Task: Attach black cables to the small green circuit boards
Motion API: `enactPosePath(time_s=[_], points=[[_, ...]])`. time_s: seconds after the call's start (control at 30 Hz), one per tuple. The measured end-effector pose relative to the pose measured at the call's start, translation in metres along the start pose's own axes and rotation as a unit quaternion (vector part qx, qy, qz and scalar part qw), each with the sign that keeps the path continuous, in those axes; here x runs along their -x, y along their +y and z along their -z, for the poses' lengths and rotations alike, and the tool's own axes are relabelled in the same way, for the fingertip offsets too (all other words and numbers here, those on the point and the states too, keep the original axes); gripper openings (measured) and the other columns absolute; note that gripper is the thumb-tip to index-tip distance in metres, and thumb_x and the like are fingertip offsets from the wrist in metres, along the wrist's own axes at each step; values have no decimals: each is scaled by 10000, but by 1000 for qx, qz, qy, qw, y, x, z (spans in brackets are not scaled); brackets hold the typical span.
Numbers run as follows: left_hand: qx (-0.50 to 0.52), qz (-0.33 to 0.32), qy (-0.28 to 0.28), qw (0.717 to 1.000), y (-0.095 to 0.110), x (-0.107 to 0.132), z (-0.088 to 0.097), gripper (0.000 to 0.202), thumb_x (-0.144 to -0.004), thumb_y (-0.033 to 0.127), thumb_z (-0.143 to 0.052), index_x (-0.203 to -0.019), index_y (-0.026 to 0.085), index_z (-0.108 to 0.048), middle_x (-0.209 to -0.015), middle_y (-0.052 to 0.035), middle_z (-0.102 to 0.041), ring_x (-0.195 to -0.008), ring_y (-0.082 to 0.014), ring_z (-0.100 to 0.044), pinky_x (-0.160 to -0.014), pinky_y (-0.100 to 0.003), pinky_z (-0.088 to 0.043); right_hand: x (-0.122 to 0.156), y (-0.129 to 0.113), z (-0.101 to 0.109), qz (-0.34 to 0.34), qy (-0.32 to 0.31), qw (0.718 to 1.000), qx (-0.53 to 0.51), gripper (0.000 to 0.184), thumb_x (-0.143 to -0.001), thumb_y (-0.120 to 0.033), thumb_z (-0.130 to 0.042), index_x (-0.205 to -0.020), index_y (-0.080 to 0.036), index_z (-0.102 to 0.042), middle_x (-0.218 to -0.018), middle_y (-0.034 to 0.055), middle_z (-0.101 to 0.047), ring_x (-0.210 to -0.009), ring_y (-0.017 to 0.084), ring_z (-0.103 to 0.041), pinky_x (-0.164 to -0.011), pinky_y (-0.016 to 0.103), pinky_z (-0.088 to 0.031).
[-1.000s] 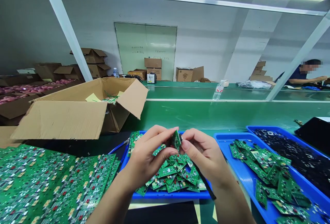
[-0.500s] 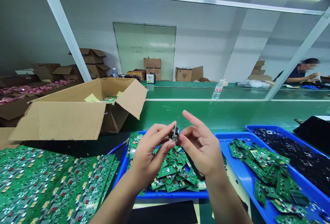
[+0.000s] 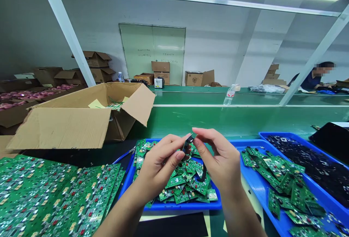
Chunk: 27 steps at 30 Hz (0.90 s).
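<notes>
My left hand [image 3: 160,164] pinches a small circuit board [image 3: 187,145] on edge between thumb and fingers, above a blue tray. Thumb and forefinger of my right hand [image 3: 219,157] are closed together at the board's upper end, against a small dark part; what they grip is too small to make out. A black strip [image 3: 203,173] shows below my right palm, and I cannot tell whether that hand holds it. Loose green circuit boards [image 3: 188,184] lie heaped in the blue tray [image 3: 185,205] underneath.
Large green board panels [image 3: 54,193] are stacked at left, near an open cardboard box [image 3: 68,127]. At right, one blue tray [image 3: 249,173] holds more boards, another [image 3: 289,136] small black parts. A water bottle [image 3: 229,95] stands beyond; a person [image 3: 312,80] sits far right.
My right forefinger, raised before, has come down to close with the thumb at the board. The board has turned in my left fingers, showing a darker side.
</notes>
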<state>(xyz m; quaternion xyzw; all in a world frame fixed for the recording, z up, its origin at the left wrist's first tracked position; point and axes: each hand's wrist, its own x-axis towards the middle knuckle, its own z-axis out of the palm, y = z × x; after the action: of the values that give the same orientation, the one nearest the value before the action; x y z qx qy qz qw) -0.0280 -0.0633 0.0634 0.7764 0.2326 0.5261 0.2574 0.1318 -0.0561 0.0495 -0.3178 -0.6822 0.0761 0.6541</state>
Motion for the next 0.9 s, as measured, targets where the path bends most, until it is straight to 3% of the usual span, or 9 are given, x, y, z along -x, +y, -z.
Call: enactPosePath(time_s=[0.1, 0.17, 0.33, 0.43, 0.53, 0.67, 0.77, 0.9], points=[[1, 22, -11, 1000, 3, 0, 1, 255, -948, 265, -500, -873, 161, -720, -766, -37, -588, -712, -122, -552, -643, -203, -464, -3, -3, 2, 37, 10, 999, 16, 181, -872, -85, -578, -984, -197, -664, -836, 20, -693, -759, 129, -657, -684, 245, -566], [10, 38, -26, 999, 5, 0, 3, 280, -951, 281, -493, -811, 150, -696, -748, -33, -573, -694, -120, -539, -640, -208, -451, -5, -5, 4, 68, 21, 997, 38, 171, -868, -66, -578, -941, -192, -669, -799, 21, -674, -734, 128, -644, -646, 241, -559], [40, 72, -96, 992, 7, -3, 11, 292, -959, 271, -478, -802, 153, -695, -764, -31, -589, -727, -115, -545, -661, -196, -444, -7, -5, 10, 143, 28, 986, 81, 212, -856, -24, -575, -956, -187, -669, -796, 31, -637, -720, 134, -608, -614, 262, -541], [38, 66, -120, 990, 5, -1, 17, 242, -955, 266, -493, -951, 189, -723, -801, -30, -621, -763, -119, -556, -697, -201, -456, -5, -3, 9, 172, 15, 983, 59, 285, -840, 3, -573, -1010, -207, -665, -854, 38, -639, -773, 145, -613, -655, 280, -546], [8, 27, -88, 996, 1, 1, 19, 294, -917, 257, -573, -1203, 265, -645, -928, -37, -646, -837, -130, -586, -747, -219, -486, -1, -2, 6, 137, 11, 990, -18, 474, -844, -28, -574, -1260, -254, -549, -967, 43, -653, -887, 166, -634, -775, 327, -566], [-93, -47, -40, 994, -2, 2, 19, 411, -869, 173, -635, -1263, 282, -592, -973, -40, -628, -869, -134, -601, -778, -240, -522, 1, -3, 9, 31, 9, 996, -86, 580, -903, -209, -557, -1431, -304, -340, -1234, 94, -564, -1021, 204, -624, -900, 421, -547], [-182, -91, -34, 978, -3, 2, 18, 412, -871, 114, -608, -1255, 259, -585, -990, -47, -608, -884, -138, -599, -773, -249, -540, -3, -3, 18, 21, -43, 998, -48, 469, -912, -291, -548, -1369, -298, -445, -1399, 106, -442, -1178, 253, -547, -991, 480, -484], [-246, -133, -41, 959, -4, 4, 16, 400, -880, 53, -551, -1242, 222, -577, -1014, -63, -586, -909, -140, -589, -761, -242, -550, -7, 0, 30, 61, -116, 990, 51, 256, -871, -230, -601, -1122, -253, -647, -1362, 96, -501, -1234, 271, -508, -992, 466, -479]])
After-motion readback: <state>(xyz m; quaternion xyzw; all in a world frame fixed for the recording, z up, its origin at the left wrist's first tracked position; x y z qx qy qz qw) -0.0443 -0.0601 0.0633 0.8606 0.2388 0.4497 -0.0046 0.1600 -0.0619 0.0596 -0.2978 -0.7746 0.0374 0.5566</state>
